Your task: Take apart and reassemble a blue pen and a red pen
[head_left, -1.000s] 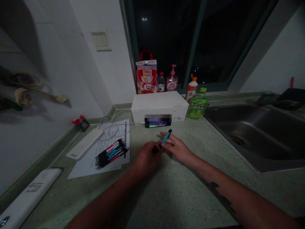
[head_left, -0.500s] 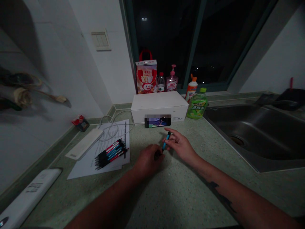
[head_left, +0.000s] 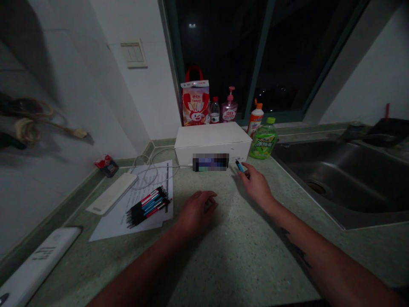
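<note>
One short blue pen (head_left: 239,166) with a dark tip sits pinched, seemingly, in the right hand (head_left: 257,186) grip.

The right hand (head_left: 256,186) pinches a blue pen (head_left: 239,166) beside the white box (head_left: 212,140); the left hand (head_left: 195,207) rests curled.

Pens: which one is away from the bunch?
The blue pen at the right hand fingertips, near the white box; the others lie bundled on paper.

Both forearms are bare, the right forearm (head_left: 306,262) bearing a dark tattoo.
</note>
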Motion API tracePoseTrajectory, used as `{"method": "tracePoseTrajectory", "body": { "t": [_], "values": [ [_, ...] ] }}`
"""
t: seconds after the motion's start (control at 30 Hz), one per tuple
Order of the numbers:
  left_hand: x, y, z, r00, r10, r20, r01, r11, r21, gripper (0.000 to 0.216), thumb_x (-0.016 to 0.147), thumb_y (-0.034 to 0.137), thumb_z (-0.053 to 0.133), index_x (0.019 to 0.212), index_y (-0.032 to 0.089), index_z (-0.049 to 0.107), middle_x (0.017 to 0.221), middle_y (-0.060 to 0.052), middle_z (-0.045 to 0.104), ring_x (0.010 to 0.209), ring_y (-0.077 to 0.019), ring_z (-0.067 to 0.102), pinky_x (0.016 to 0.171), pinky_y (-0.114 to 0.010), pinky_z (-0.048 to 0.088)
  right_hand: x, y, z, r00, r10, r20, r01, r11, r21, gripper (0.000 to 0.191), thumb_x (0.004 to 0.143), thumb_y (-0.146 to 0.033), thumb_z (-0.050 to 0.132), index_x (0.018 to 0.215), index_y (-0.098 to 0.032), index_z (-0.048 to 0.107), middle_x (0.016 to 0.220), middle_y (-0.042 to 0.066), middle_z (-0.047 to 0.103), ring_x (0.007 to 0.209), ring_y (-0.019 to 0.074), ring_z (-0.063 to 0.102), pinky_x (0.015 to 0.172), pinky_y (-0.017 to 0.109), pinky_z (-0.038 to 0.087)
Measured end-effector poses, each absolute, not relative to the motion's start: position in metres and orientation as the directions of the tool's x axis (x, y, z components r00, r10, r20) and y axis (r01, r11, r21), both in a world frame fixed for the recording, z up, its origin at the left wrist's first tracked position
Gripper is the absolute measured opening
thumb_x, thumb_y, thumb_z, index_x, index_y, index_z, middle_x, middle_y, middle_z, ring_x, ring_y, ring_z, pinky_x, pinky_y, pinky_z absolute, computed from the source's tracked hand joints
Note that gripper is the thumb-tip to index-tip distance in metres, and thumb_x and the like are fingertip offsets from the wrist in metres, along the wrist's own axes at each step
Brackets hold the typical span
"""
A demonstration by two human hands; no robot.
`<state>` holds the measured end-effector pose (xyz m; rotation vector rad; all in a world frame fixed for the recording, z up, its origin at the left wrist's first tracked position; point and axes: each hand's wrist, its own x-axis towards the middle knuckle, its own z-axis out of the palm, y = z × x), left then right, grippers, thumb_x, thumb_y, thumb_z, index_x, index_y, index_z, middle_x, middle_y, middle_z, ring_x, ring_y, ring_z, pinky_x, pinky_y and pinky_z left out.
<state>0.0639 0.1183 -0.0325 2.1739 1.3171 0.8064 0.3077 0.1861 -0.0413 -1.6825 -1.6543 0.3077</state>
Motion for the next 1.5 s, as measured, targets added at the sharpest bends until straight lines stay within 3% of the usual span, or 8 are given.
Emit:
{"method": "tracePoseTrajectory", "body": {
  "t": [0.13, 0.27, 0.47, 0.63, 0.97, 1.17, 1.5],
  "values": [
    [0.06, 0.121, -0.032, 0.352, 0.9, 0.258, 0.657, -0.434, 0.617, 0.028, 0.091, 0.015, 0.059, 0.118, 0.019, 0.064, 0.102, -0.006, 0.069, 0.095, -0.0203, 0.065, 0.088, -0.034, 0.05, 0.32, 0.192, -0.038, 0.15, 0.948, 0.279, 0.907, -0.02, -0.42, 0.058, 0.096, -0.024, 0.064, 0.148, -0.003, 0.047, 0.122, 0.018, 0.063, 0.11, 0.0301, 0.061, 0.095, 0.034, 0.047],
    [0.055, 0.124, -0.024, 0.319, 0.912, 0.258, 0.756, -0.409, 0.511, 0.022, 0.094, 0.018, 0.057, 0.113, 0.02, 0.066, 0.106, -0.006, 0.069, 0.097, -0.0207, 0.064, 0.088, -0.033, 0.049, 0.32, 0.19, -0.039, 0.154, 0.964, 0.218, 0.952, -0.086, -0.293, 0.053, 0.095, -0.026, 0.068, 0.142, -0.006, 0.053, 0.125, 0.019, 0.061, 0.112, 0.0319, 0.06, 0.093, 0.035, 0.048],
    [0.033, 0.133, 0.005, 0.147, 0.983, 0.108, 0.979, -0.16, 0.125, 0.015, 0.094, 0.018, 0.052, 0.099, 0.016, 0.066, 0.105, -0.011, 0.067, 0.103, -0.0254, 0.062, 0.089, -0.034, 0.046, 0.32, 0.189, -0.038, 0.154, 0.972, 0.178, 0.959, -0.103, -0.264, 0.038, 0.097, -0.016, 0.059, 0.135, -0.011, 0.059, 0.12, 0.016, 0.064, 0.108, 0.03, 0.063, 0.085, 0.032, 0.049],
    [0.01, 0.134, 0.023, 0.033, 0.995, -0.099, 0.996, -0.041, -0.081, 0.028, 0.09, 0.013, 0.047, 0.109, 0.01, 0.067, 0.11, -0.017, 0.068, 0.106, -0.0313, 0.065, 0.087, -0.038, 0.049, 0.321, 0.191, -0.036, 0.169, 0.97, 0.175, 0.956, -0.118, -0.268, 0.039, 0.096, -0.012, 0.059, 0.135, -0.01, 0.059, 0.121, 0.016, 0.064, 0.108, 0.03, 0.064, 0.083, 0.031, 0.049],
    [0.004, 0.134, 0.016, 0.066, 0.976, -0.205, 0.986, -0.095, -0.134, 0.038, 0.089, 0.006, 0.036, 0.105, 0.008, 0.07, 0.1, -0.022, 0.071, 0.097, -0.0332, 0.07, 0.079, -0.042, 0.055, 0.321, 0.193, -0.035, 0.167, 0.969, 0.182, 0.956, -0.114, -0.27, 0.036, 0.097, -0.013, 0.06, 0.132, -0.011, 0.061, 0.117, 0.015, 0.066, 0.106, 0.0301, 0.065, 0.081, 0.032, 0.049],
    [0.0, 0.133, 0.017, 0.036, 0.996, -0.081, 0.982, -0.05, -0.184, 0.037, 0.091, 0.007, 0.035, 0.109, 0.007, 0.067, 0.109, -0.021, 0.068, 0.104, -0.0325, 0.067, 0.084, -0.042, 0.053, 0.321, 0.191, -0.033, 0.173, 0.966, 0.192, 0.957, -0.119, -0.265, 0.037, 0.098, -0.018, 0.064, 0.133, -0.011, 0.06, 0.12, 0.014, 0.065, 0.105, 0.0303, 0.065, 0.079, 0.032, 0.05],
    [-0.003, 0.135, 0.012, 0.026, 0.992, -0.12, 0.987, -0.044, -0.155, 0.036, 0.089, 0.005, 0.035, 0.106, 0.006, 0.067, 0.105, -0.022, 0.067, 0.1, -0.0319, 0.068, 0.082, -0.04, 0.052, 0.316, 0.18, -0.025, 0.132, 0.951, 0.28, 0.963, -0.057, -0.262, 0.037, 0.099, -0.021, 0.064, 0.135, -0.011, 0.06, 0.119, 0.014, 0.065, 0.104, 0.0292, 0.064, 0.082, 0.032, 0.05]
  ]
}}
